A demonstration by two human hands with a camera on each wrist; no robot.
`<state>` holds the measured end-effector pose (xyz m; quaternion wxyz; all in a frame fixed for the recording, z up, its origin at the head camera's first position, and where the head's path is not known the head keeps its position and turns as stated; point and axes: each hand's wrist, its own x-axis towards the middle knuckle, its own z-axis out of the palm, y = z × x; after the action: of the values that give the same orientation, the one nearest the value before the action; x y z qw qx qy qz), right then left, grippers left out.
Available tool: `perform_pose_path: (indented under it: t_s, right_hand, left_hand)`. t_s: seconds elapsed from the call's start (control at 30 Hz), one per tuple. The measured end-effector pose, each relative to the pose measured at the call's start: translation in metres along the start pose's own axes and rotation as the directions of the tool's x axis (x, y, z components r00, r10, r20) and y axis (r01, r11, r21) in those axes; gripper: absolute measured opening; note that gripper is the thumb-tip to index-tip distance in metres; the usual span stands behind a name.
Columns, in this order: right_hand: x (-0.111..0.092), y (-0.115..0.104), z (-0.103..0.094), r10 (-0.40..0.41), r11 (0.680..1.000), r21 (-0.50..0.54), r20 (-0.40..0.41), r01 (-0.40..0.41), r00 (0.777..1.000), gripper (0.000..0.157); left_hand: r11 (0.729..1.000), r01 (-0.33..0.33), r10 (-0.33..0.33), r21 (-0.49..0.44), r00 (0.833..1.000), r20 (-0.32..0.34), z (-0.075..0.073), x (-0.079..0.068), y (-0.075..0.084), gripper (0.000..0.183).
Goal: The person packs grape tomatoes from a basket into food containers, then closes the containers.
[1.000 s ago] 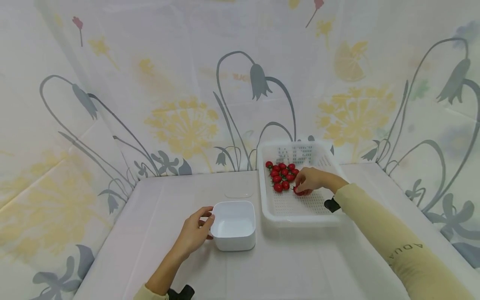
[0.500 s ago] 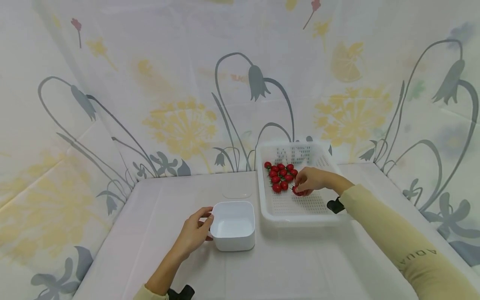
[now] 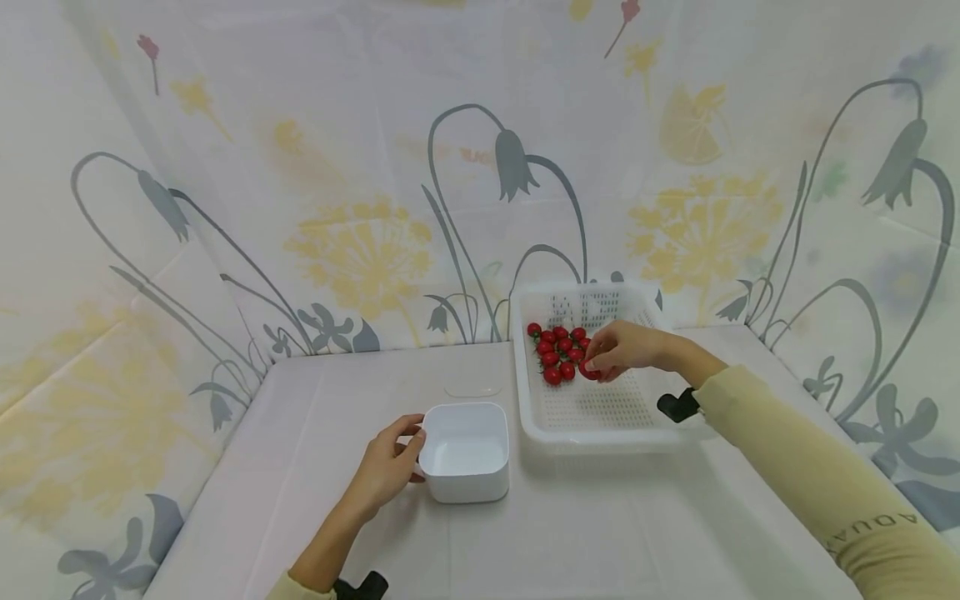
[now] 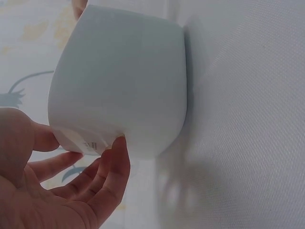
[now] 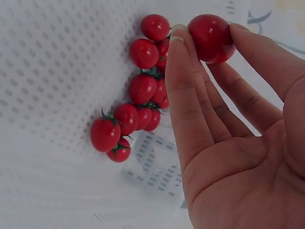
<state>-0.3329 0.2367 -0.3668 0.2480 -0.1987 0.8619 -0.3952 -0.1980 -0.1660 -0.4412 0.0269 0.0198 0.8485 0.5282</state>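
Note:
In the head view a small white square box (image 3: 465, 454) stands on the table. My left hand (image 3: 386, 467) holds it at its left side, the thumb at the rim and curled fingers against the outer wall, as the left wrist view shows. Over the white perforated basket (image 3: 592, 437), my right hand (image 3: 630, 346) pinches a cherry tomato (image 5: 211, 39) between thumb and fingertips, lifted off the basket floor. Several other cherry tomatoes (image 3: 551, 358), some with green stems, lie together in the basket's left part.
The basket stands right of the box, a small gap between them. A white cloth covers the table (image 3: 600, 533). Behind it hangs a flower-printed curtain (image 3: 360, 167). A faint clear oval outline (image 3: 472, 390) shows beyond the box.
My right hand has raised the cherry tomato slightly from the basket floor and moved a little to the left. The left hand and the box have stayed in place.

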Motion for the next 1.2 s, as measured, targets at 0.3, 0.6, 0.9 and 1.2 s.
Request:
perform_pose_path:
  t_s: [0.3,0.6,0.9,1.2]
  right_hand:
    - [-0.006,-0.011,0.004,-0.006,1.000,-0.010,-0.022,0.006,1.000,0.026]
    - [-0.013,-0.024,0.012,-0.022,1.000,0.015,-0.064,0.023,0.998,0.025]
    - [-0.022,-0.033,0.021,-0.045,0.997,0.062,-0.090,0.050,0.995,0.027]
    - [-0.027,-0.039,0.036,-0.039,0.990,0.131,-0.125,0.055,0.991,0.028]
  left_hand:
    - [1.000,0.003,-0.003,0.001,1.000,0.006,-0.001,-0.002,0.003,0.038]
    - [1.000,-0.001,0.001,-0.004,1.000,0.011,-0.001,-0.003,0.002,0.038]
    - [1.000,-0.004,0.004,0.000,1.000,0.015,-0.001,-0.002,0.003,0.039]
    - [1.000,0.002,-0.002,0.003,1.000,0.017,-0.002,0.000,0.000,0.038]
